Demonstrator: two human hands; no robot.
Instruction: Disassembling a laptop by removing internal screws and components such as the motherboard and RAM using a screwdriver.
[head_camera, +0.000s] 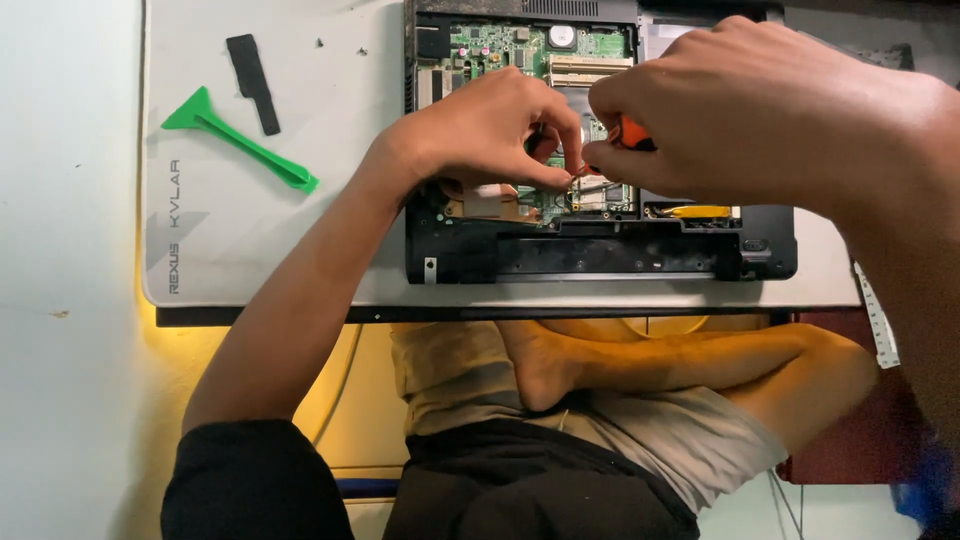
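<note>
Hands meet over an open laptop base that lies on a grey mat. We see green boards and small parts inside it. Our right hand is closed around a screwdriver with an orange handle. Its thin metal tip points down into the middle of the laptop, close to the front edge. Our left hand has its fingers pinched together right beside that tip. We cannot tell if it holds some tiny thing. On the mat, well apart to the left, lie a green plastic pry tool and a small black strip. Under the table we see folded legs.
</note>
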